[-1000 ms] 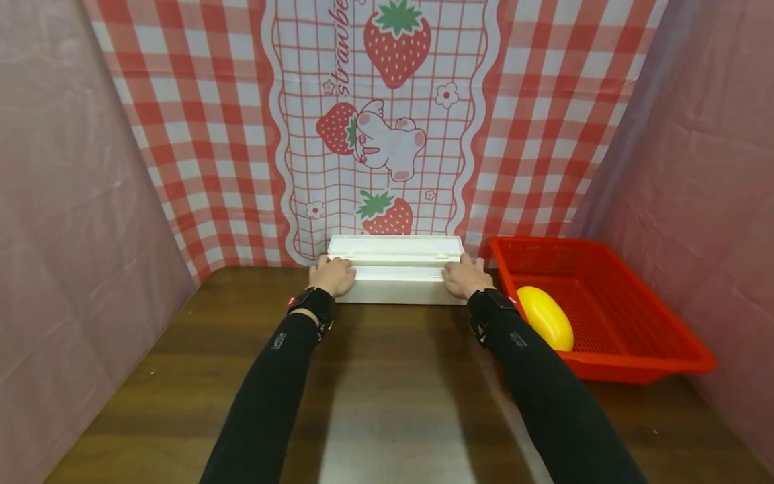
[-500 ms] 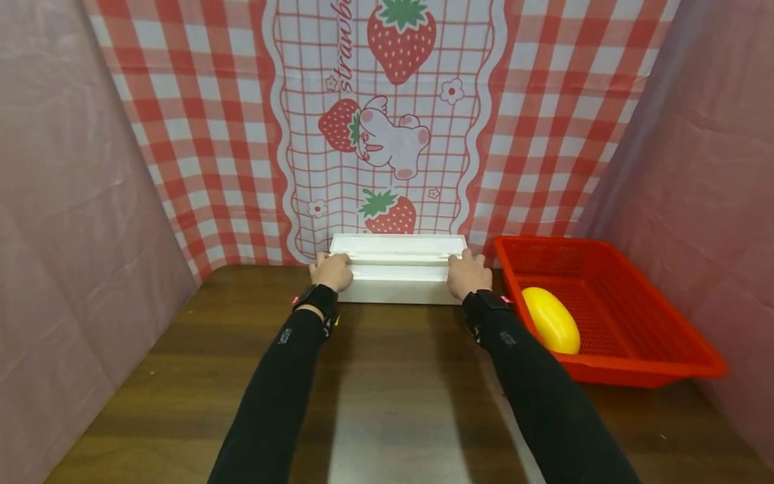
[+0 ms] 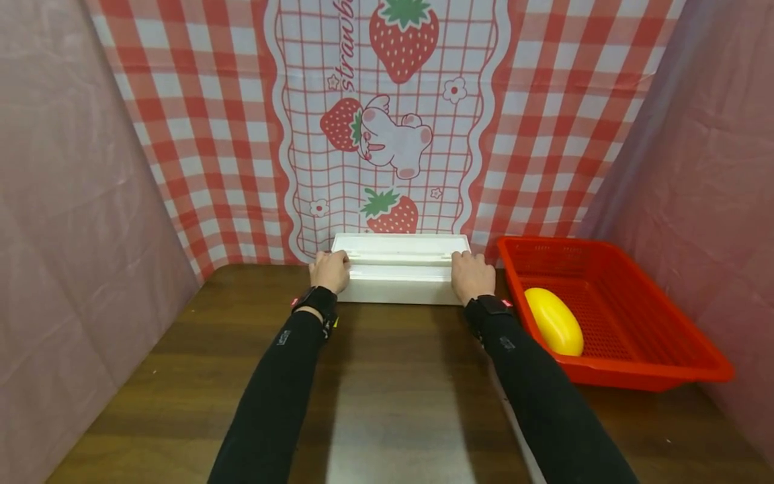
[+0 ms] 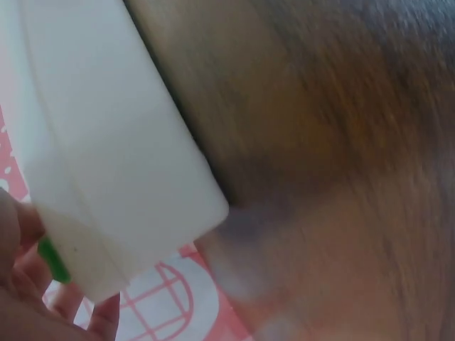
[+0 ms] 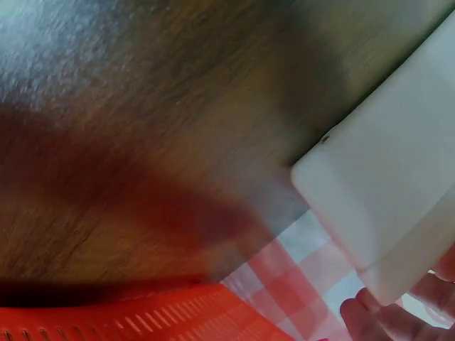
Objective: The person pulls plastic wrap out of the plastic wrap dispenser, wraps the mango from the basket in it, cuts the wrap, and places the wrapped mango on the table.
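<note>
A long white plastic box point(image 3: 398, 290) stands at the back of the table, close to the hanging cloth. Its hinged lid point(image 3: 402, 243) is tilted back behind it, so the top shows open. My left hand point(image 3: 329, 270) grips the box's left end; in the left wrist view its fingers point(image 4: 67, 302) curl round the corner, beside a small green patch point(image 4: 53, 259). At the opposite end my right hand point(image 3: 473, 277) holds on, its fingertips point(image 5: 362, 312) bent round the corner in the right wrist view. The undersides of both palms are hidden.
Just right of my right hand stands a red plastic basket point(image 3: 650, 279) with a smooth yellow oblong object point(image 3: 553, 321) inside. Behind the box hangs a red-and-white checked cloth point(image 3: 538, 121) with strawberries. Pink cloth point(image 3: 78, 202) walls in both sides of the wooden table point(image 3: 387, 376).
The head view has shifted slightly, so things sit a little further right. My right hand's fingers have drawn in closer at the box's end. The box and its lid look the same.
</note>
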`<state>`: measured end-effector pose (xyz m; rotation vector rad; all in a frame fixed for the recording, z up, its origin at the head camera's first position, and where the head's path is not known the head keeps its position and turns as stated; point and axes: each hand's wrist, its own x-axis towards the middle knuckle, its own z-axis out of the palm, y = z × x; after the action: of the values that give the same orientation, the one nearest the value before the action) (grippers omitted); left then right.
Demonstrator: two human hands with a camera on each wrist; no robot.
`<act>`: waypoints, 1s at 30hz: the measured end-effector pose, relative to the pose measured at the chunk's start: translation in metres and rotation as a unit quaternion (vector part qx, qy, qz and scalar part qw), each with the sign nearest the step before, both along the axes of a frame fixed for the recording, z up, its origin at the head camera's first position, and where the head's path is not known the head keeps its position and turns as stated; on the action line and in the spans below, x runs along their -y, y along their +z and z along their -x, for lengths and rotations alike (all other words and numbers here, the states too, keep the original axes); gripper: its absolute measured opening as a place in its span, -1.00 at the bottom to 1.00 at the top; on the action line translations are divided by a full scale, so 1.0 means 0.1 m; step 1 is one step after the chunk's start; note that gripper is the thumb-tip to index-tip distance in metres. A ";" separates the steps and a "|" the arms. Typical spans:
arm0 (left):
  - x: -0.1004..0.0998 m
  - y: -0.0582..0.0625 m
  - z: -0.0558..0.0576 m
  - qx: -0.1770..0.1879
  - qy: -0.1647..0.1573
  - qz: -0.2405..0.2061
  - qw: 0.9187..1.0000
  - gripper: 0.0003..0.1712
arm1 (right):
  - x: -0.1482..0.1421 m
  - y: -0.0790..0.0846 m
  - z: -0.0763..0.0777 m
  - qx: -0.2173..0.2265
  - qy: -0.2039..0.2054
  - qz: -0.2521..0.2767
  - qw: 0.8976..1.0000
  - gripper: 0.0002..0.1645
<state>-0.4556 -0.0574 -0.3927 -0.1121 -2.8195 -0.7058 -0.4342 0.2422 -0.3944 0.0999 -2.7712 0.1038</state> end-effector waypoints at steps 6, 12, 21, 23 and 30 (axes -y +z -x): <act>0.06 0.06 0.01 0.042 -0.028 0.025 0.998 -0.75 | -0.02 0.04 -0.01 0.009 -0.005 0.029 1.000 -0.79; 0.07 0.11 0.04 0.049 -0.027 0.052 0.997 -0.77 | -0.01 0.06 0.02 0.003 -0.010 0.039 0.999 -0.81; 0.07 0.00 0.00 -0.056 -0.014 0.110 0.992 -0.80 | 0.00 0.02 0.04 0.003 -0.004 0.048 0.999 -0.81; 0.08 -0.02 -0.01 -0.070 -0.013 0.111 0.991 -0.80 | 0.00 0.04 0.02 0.017 -0.002 0.046 0.999 -0.77; 0.04 0.01 0.02 -0.081 -0.017 0.115 0.990 -0.78 | 0.03 0.16 -0.03 0.055 0.002 0.030 0.998 -0.58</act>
<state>-0.4575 -0.0610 -0.3922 -0.2444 -2.7368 -0.3573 -0.4315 0.2389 -0.3782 0.0862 -2.8757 0.1980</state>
